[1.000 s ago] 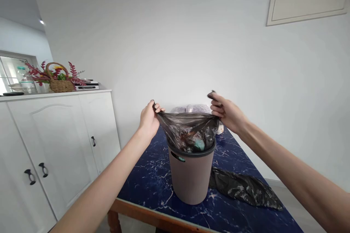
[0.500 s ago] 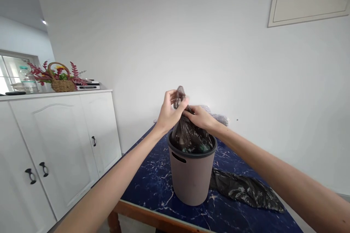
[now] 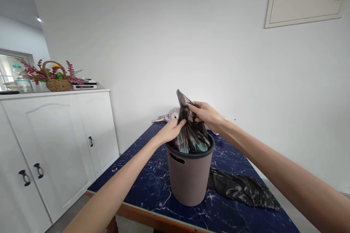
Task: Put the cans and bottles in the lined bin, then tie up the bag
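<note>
A thin black garbage bag (image 3: 188,134) rises out of a taupe trash can (image 3: 188,182) with a dark rim. Greenish items show through the plastic near the rim. My left hand (image 3: 172,130) is closed around the gathered neck of the bag, on its left side. A little higher and to the right, my right hand (image 3: 205,113) pinches the bag's upper part. The loose top of the bag sticks up in a point above both hands. Its lower part is hidden inside the can.
On the blue marble-patterned table (image 3: 147,174), a second black garbage bag (image 3: 243,189) lies flat right of the can. A plush toy (image 3: 173,113) sits behind. A white cabinet (image 3: 60,145) at left carries a flower basket (image 3: 58,80) and a plastic bottle (image 3: 22,78).
My left hand has moved down from the bag's top to its neck. My right hand has shifted slightly up and right, and the bag's top now stands more spread.
</note>
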Available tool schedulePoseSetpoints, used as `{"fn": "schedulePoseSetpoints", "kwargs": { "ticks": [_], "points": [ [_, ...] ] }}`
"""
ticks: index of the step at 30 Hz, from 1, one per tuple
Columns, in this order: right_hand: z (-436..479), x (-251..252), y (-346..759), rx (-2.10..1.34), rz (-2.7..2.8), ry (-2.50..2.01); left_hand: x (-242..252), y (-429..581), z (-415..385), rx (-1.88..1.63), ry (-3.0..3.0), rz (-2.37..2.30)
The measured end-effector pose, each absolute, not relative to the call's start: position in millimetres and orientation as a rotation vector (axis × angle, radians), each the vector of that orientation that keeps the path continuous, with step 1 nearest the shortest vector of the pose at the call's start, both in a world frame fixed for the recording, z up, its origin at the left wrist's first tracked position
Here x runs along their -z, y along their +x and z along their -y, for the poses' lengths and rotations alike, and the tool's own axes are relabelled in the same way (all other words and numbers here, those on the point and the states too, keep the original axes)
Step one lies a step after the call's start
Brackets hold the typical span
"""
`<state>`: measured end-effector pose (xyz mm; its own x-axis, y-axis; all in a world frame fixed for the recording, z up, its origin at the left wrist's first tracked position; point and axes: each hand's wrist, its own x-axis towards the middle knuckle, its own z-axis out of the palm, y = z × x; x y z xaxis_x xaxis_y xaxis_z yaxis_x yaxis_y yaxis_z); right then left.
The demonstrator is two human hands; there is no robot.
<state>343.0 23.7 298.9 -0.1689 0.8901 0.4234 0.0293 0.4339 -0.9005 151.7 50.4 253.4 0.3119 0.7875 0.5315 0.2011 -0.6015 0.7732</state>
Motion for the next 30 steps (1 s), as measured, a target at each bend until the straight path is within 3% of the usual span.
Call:
{"fn": "schedulePoseSetpoints", "kwargs": {
  "ticks": [7,15,23,30],
  "points": [
    [-35,-302,378,-1.097,1.249,-0.640,-251,160,-54,-1.459,1.435,-0.925],
    [-29,-327,390,-1.125,1.109,-0.430,-278,178,-42,-1.641,0.918,-0.555],
    [-3,-335,371,-1.112,1.203,-0.340,-286,182,-9,-1.567,1.216,-0.215],
    [28,-342,332,-0.951,1.565,-0.422,-276,185,3,-1.468,1.824,-0.659]
  ]
}}
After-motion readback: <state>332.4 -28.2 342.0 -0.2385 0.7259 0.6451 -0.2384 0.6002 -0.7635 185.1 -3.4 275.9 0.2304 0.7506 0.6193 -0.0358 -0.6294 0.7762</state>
